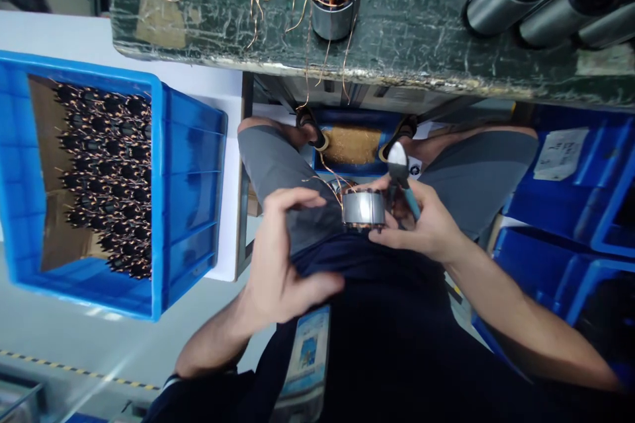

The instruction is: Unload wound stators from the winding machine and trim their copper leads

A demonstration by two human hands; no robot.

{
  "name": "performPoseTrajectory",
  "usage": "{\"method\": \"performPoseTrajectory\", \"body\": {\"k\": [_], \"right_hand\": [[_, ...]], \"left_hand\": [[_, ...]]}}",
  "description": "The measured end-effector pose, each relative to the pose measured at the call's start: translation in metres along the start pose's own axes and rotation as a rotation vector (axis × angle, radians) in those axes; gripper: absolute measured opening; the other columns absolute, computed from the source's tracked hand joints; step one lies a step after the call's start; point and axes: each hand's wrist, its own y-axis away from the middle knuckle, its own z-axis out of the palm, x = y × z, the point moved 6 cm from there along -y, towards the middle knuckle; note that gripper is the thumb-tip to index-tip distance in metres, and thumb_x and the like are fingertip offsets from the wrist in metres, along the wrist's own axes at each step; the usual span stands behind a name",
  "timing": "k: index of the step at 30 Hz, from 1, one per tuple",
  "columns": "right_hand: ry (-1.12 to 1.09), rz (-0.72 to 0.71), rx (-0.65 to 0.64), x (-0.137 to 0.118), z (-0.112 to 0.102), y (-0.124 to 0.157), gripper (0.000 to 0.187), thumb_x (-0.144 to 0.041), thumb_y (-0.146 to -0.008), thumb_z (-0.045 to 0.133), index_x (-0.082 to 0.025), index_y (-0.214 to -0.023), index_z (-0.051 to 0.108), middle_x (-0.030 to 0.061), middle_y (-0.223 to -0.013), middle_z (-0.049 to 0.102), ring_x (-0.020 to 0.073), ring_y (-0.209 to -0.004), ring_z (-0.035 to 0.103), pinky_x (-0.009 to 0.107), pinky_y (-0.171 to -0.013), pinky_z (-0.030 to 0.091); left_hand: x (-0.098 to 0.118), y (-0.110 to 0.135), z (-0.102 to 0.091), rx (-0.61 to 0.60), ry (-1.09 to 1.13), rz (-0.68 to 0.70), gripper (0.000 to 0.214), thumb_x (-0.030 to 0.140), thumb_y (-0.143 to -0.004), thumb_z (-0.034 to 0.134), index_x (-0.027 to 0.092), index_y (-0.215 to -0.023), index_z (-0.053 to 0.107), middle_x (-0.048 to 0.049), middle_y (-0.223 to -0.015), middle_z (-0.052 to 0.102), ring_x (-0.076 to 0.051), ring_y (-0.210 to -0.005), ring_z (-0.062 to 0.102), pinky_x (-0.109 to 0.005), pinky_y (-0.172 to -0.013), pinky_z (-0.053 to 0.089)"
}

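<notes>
My right hand [417, 221] grips a motor stator [364, 208], a short silver cylinder with copper windings along its lower edge, held over my lap. Loose copper wires stick out from its upper left side. The same hand also has a pair of cutting pliers [409, 195] tucked in it, pale jaws pointing up and a teal handle showing. My left hand [282, 258] is just left of the stator, thumb and fingers spread apart, touching nothing that I can see.
Ahead is a worn green workbench [223, 33] with a wound stator [333, 20] at its edge and metal cylinders [496, 6] at right. A blue crate [191, 178] of wound parts stands left, blue bins [536, 264] right. A blue tray [354, 145] lies between my feet.
</notes>
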Motion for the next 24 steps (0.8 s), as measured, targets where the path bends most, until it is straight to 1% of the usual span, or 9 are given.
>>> {"method": "performPoseTrajectory", "body": {"k": [3, 5, 9, 12, 14, 16, 18, 21, 24], "right_hand": [[0.053, -0.208, -0.053, -0.015, 0.007, 0.005, 0.055, -0.031, -0.076, 0.106, -0.029, -0.123, 0.076, 0.0081, -0.137, 0.081, 0.0238, -0.098, 0.081, 0.037, -0.086, 0.067], [0.110, -0.314, -0.122, -0.027, 0.014, 0.008, 0.054, -0.033, -0.079, 0.105, -0.030, -0.124, 0.076, 0.0075, -0.142, 0.080, 0.0296, -0.116, 0.081, 0.041, -0.097, 0.067], [0.473, -0.411, -0.154, -0.059, 0.010, 0.020, 0.050, -0.026, -0.089, 0.095, -0.033, -0.136, 0.077, 0.0072, -0.152, 0.074, 0.0323, -0.134, 0.075, 0.046, -0.112, 0.063], [0.702, -0.364, -0.155, -0.075, -0.004, 0.031, 0.052, -0.020, -0.097, 0.080, -0.033, -0.147, 0.073, 0.0097, -0.149, 0.068, 0.0312, -0.134, 0.072, 0.044, -0.109, 0.063], [0.696, -0.331, -0.114, -0.081, -0.010, 0.037, 0.044, -0.018, -0.101, 0.075, -0.031, -0.143, 0.073, 0.0070, -0.127, 0.072, 0.0245, -0.111, 0.075, 0.037, -0.092, 0.064], [0.657, -0.321, -0.010, -0.083, -0.012, 0.040, 0.031, -0.022, -0.100, 0.082, -0.031, -0.130, 0.076, 0.0002, -0.099, 0.069, 0.0174, -0.084, 0.069, 0.032, -0.075, 0.058], [0.658, -0.321, 0.059, -0.081, -0.006, 0.040, 0.028, -0.024, -0.095, 0.090, -0.030, -0.119, 0.078, -0.0042, -0.084, 0.064, 0.0134, -0.069, 0.061, 0.030, -0.067, 0.052], [0.635, -0.323, 0.081, -0.074, 0.006, 0.036, 0.020, -0.020, -0.095, 0.088, -0.030, -0.109, 0.078, -0.0033, -0.085, 0.068, 0.0140, -0.069, 0.063, 0.031, -0.067, 0.051], [0.505, -0.273, 0.168, -0.070, 0.000, 0.032, 0.009, -0.024, -0.105, 0.077, -0.029, -0.101, 0.072, -0.0013, -0.088, 0.070, 0.0175, -0.077, 0.068, 0.034, -0.072, 0.053]], "left_hand": [[-0.016, -0.002, 0.038, -0.473, 0.585, -0.363, 0.067, 0.072, -0.096, 0.081, 0.023, -0.142, 0.075, -0.0145, -0.134, 0.080, -0.037, -0.126, 0.077, -0.051, -0.112, 0.062], [-0.012, -0.010, 0.058, -0.615, 0.860, -0.479, 0.061, 0.063, -0.089, 0.093, 0.019, -0.129, 0.082, -0.0150, -0.127, 0.084, -0.038, -0.122, 0.080, -0.051, -0.112, 0.063], [-0.003, -0.029, 0.073, -0.554, 0.928, -0.580, 0.038, 0.031, -0.082, 0.101, 0.018, -0.112, 0.080, -0.0090, -0.109, 0.085, -0.025, -0.101, 0.083, -0.039, -0.098, 0.066], [0.003, -0.037, 0.070, -0.501, 0.867, -0.552, 0.043, 0.022, -0.077, 0.103, 0.020, -0.106, 0.072, -0.0030, -0.102, 0.080, -0.018, -0.090, 0.077, -0.030, -0.085, 0.062], [0.003, -0.040, 0.068, -0.477, 0.754, -0.516, 0.043, 0.021, -0.078, 0.102, 0.020, -0.106, 0.070, -0.0009, -0.098, 0.075, -0.015, -0.086, 0.072, -0.027, -0.079, 0.058], [0.000, -0.043, 0.066, -0.436, 0.603, -0.461, 0.040, 0.023, -0.082, 0.099, 0.020, -0.108, 0.069, -0.0007, -0.098, 0.073, -0.014, -0.085, 0.069, -0.026, -0.077, 0.055], [-0.003, -0.046, 0.067, -0.391, 0.477, -0.420, 0.040, 0.023, -0.082, 0.097, 0.020, -0.110, 0.068, -0.0013, -0.101, 0.074, -0.014, -0.087, 0.068, -0.027, -0.078, 0.054], [-0.006, -0.045, 0.072, -0.381, 0.416, -0.416, 0.042, 0.021, -0.080, 0.096, 0.021, -0.112, 0.068, 0.0004, -0.100, 0.072, -0.013, -0.083, 0.064, -0.026, -0.074, 0.051], [-0.003, -0.044, 0.073, -0.388, 0.476, -0.421, 0.037, 0.020, -0.084, 0.093, 0.022, -0.111, 0.068, 0.0019, -0.096, 0.070, -0.011, -0.078, 0.061, -0.024, -0.070, 0.049]]}}
